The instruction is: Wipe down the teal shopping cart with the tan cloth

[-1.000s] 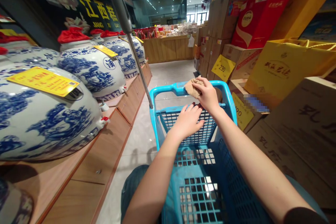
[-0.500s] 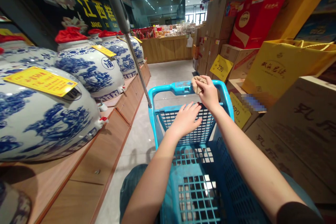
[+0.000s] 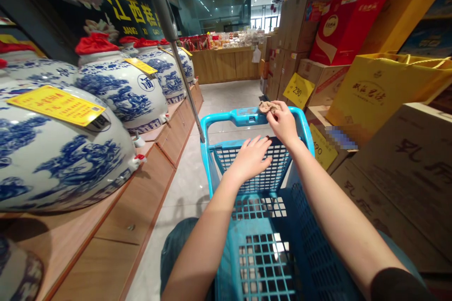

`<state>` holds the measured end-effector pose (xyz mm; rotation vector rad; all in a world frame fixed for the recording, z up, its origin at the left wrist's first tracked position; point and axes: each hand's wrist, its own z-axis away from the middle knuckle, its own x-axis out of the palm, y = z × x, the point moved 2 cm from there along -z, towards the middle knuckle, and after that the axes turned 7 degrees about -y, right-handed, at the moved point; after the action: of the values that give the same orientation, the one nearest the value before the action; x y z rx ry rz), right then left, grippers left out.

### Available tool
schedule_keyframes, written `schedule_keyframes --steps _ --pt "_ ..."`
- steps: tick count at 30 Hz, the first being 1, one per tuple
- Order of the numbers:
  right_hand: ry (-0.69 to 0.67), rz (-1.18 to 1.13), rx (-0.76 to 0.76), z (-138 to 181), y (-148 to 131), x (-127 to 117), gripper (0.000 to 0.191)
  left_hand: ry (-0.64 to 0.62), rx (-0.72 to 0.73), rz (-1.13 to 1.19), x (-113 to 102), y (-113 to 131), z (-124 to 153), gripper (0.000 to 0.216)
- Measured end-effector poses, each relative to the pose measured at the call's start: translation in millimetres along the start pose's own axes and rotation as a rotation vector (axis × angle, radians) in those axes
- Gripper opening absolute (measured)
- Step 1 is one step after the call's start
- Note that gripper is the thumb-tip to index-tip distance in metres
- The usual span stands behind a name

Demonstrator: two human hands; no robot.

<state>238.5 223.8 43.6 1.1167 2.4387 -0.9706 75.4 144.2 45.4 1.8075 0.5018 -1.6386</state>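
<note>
A blue plastic shopping cart (image 3: 247, 240) with grid walls stands right in front of me. At the far right part of its handle (image 3: 243, 116), my right hand (image 3: 282, 124) pinches a crumpled beige cloth (image 3: 269, 106), which lies against the bar. My left hand (image 3: 251, 157) is spread over the cart's upright grid panel (image 3: 229, 153), palm down with the fingers apart. It holds nothing; whether it touches the panel I cannot tell. A metal pole (image 3: 187, 89) rises from the handle's left corner.
Large blue-and-white jars (image 3: 120, 89) with red cloth tops line a wooden platform (image 3: 141, 207) on the left. Stacked cartons (image 3: 391, 178), a yellow gift bag (image 3: 381, 89) and a red box (image 3: 346, 26) crowd the right side. A wooden counter (image 3: 219, 66) with packaged goods stands ahead.
The cloth has shifted a little and now lies flatter and wider along the handle under my right hand. My left hand stays nearly in place.
</note>
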Motion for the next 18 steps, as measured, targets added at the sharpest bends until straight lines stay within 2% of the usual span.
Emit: schedule_keyframes --steps 2,5,7,12,16,18 --pt "-0.022 0.035 -0.011 2 -2 3 0.024 0.001 0.009 -0.002 0 0 0 0.052" --pt "-0.098 0.067 -0.177 5 -12 10 0.036 0.007 0.018 -0.011 -1 0 -1 0.046" --pt "-0.125 0.078 -0.229 4 -15 11 0.037 0.015 0.019 -0.009 -1 -1 -1 0.045" --pt "-0.076 0.165 -0.169 1 -18 2 0.022 0.04 0.026 -0.012 -1 -1 0 0.05" --pt "-0.143 0.237 -0.256 2 -26 0 0.019 0.028 0.027 -0.016 -2 0 0 0.043" --pt "-0.147 0.24 -0.249 1 -26 -2 0.017 0.027 0.022 -0.011 -2 0 0 0.045"
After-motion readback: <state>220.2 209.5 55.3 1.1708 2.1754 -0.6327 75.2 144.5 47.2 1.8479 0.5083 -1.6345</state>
